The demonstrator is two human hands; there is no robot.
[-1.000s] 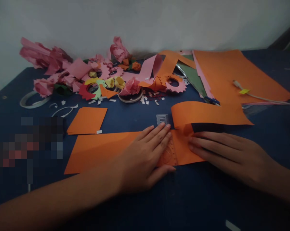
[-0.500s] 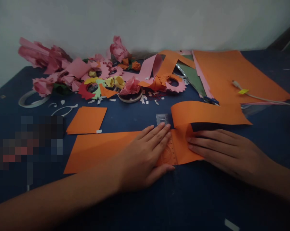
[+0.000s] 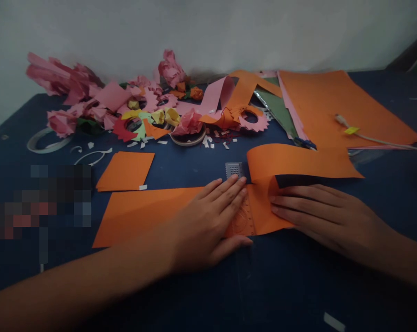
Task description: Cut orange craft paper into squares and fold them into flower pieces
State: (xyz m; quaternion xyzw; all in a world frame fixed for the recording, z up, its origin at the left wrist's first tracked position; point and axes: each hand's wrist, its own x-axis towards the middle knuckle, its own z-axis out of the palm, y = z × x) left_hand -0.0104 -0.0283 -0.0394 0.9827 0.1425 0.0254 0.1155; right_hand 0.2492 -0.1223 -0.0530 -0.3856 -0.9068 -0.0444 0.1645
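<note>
A long orange paper strip (image 3: 139,210) lies across the blue table. My left hand (image 3: 208,219) is spread flat on it, pressing down a clear plastic ruler (image 3: 241,221) with printed marks. Just beyond the left fingertips is the ruler's grey perforated end (image 3: 234,169). To the right, the strip bends up and its end (image 3: 305,161) curls over the table. My right hand (image 3: 319,214) is at this bend, long fingers together on the paper; its thumb is hidden. A small stack of orange paper squares (image 3: 127,170) lies behind the strip on the left.
Pink paper flowers (image 3: 61,122), zigzag paper rings (image 3: 253,119) and tape rolls (image 3: 44,142) crowd the back. Large orange sheets (image 3: 333,106) lie at the back right with a white cable (image 3: 384,140) across them. White paper scraps (image 3: 334,321) are scattered. A patch at left is blurred out.
</note>
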